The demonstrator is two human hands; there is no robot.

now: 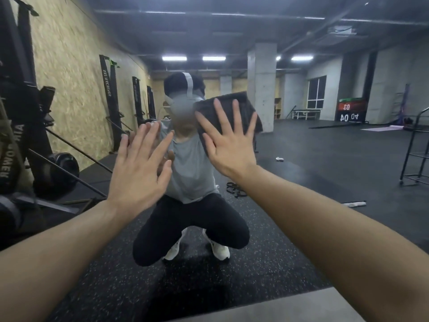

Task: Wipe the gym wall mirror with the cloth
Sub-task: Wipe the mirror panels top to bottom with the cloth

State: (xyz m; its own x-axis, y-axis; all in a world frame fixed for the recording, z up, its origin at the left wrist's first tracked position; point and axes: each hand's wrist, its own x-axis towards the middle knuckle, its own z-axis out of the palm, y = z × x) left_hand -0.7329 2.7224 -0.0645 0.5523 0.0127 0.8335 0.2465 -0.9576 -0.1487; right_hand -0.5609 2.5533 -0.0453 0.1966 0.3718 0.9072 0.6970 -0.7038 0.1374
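Note:
The wall mirror [325,159] fills nearly the whole head view and reflects the gym and a crouching person. My right hand [228,145] lies flat with fingers spread and straight, pressing a dark brown cloth [243,105] against the glass at centre. The cloth shows above and to the right of the fingers. My left hand [139,168] is raised beside it, to the left, with fingers straight and spread, flat near or on the glass and holding nothing. Whether it touches the glass I cannot tell.
A grey ledge or floor strip [301,305] runs along the mirror's bottom edge. Black gym machines [27,135] stand at the left along a chipboard wall. The reflection shows rubber flooring, a concrete pillar [262,84] and a metal rack [415,147] at right.

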